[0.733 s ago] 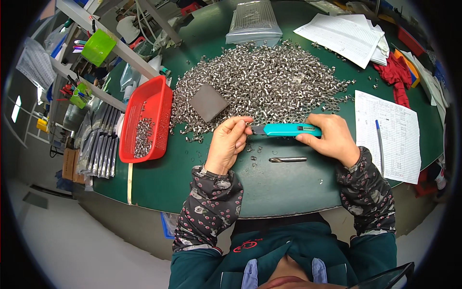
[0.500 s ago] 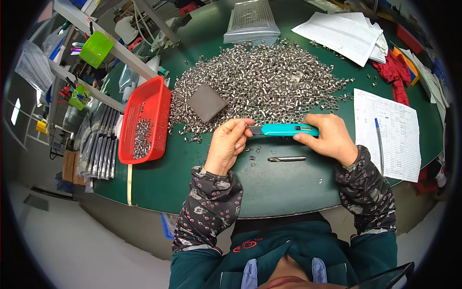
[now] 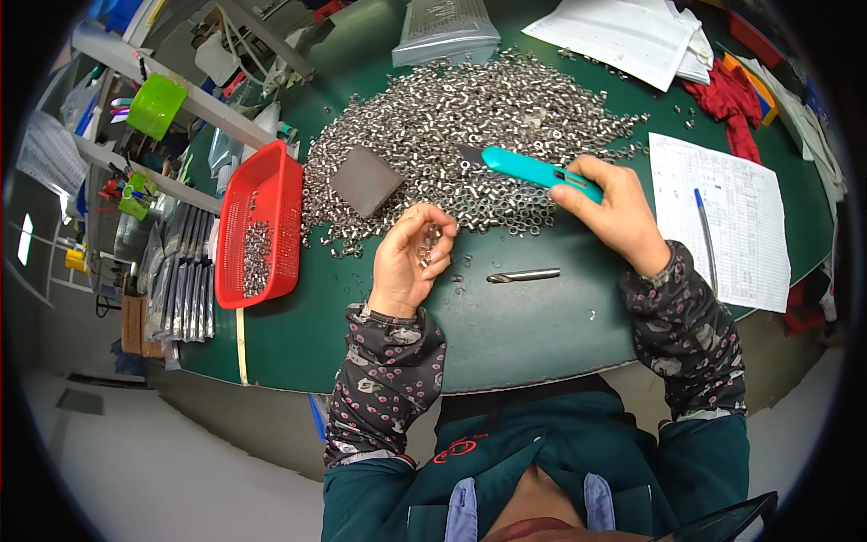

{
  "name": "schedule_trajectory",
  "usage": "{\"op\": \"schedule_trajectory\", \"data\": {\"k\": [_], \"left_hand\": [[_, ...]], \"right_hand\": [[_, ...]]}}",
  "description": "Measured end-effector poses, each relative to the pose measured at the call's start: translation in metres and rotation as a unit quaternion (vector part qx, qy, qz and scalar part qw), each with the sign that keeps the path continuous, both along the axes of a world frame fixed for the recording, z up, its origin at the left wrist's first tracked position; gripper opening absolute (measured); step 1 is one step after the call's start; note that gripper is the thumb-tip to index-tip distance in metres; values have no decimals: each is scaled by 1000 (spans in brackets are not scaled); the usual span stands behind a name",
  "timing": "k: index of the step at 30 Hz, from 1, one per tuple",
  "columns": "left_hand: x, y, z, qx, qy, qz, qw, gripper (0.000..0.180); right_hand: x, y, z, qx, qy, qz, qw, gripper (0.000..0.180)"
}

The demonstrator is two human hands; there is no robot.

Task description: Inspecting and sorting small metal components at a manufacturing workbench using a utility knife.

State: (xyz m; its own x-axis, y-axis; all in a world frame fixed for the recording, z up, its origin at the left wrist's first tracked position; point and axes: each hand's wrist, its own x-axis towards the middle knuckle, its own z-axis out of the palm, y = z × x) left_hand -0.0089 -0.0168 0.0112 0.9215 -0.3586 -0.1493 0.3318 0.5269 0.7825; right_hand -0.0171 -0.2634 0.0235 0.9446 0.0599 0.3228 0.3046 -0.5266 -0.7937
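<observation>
Left hand [image 3: 413, 262]: fingers curled, palm half up, grasping a few small metal rings [image 3: 428, 246]; exact count unclear, fingers hide some. Right hand [image 3: 616, 210]: clenched round the rear of a teal utility knife [image 3: 533, 170], thumb on the near side. Knife runs from the right hand up and leftward, blade [image 3: 470, 154] out, tip end over the ring pile. Can't tell if blade touches the pile.

Ring pile [image 3: 452, 108]: big heap of loose silver rings on the green tabletop [image 3: 542, 330], just beyond the left hand and ahead-left of the right. Grey block [image 3: 367, 182] sits tilted in the heap's edge, just ahead-left of the left hand. A few stray rings lie just right of the left hand.

Fluted metal bit [image 3: 524, 275] lies flat between the hands, nearer the body than the right one. Red basket [image 3: 291, 221] left of the left hand, more rings inside. Printed sheet [image 3: 745, 208] just right of the right hand, pen [image 3: 705, 237] on it. Paper stack [image 3: 614, 41] and red cloth [image 3: 736, 99] well beyond the right hand. Clear plastic bag [image 3: 447, 32] past the heap, far ahead of both.
</observation>
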Motion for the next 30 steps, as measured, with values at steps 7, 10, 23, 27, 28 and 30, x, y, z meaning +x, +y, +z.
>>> {"op": "schedule_trajectory", "data": {"k": [7, 10, 23, 27, 28, 30], "left_hand": [[-4, -41, 8, 437, -245, -61, 863, 14], [-10, -65, 17, 639, -381, -81, 664, 14], [-4, -73, 2, 661, -470, -83, 580, 14], [-4, -72, 8, 670, -459, -112, 573, 13], [-4, -71, 9, 677, -460, -115, 563, 13], [-4, -70, 9, 685, -462, -115, 552, 13]], "right_hand": [[3, -2, -1, 36, -28, -22, 999, 33], [2, -4, -4, 34, -23, -26, 999, 34], [-1, -2, 0, 39, -31, -14, 999, 37], [1, -3, -2, 41, -36, -16, 998, 37], [1, -3, -3, 43, -36, -16, 998, 36], [1, -2, -1, 44, -39, -15, 998, 36]]}}
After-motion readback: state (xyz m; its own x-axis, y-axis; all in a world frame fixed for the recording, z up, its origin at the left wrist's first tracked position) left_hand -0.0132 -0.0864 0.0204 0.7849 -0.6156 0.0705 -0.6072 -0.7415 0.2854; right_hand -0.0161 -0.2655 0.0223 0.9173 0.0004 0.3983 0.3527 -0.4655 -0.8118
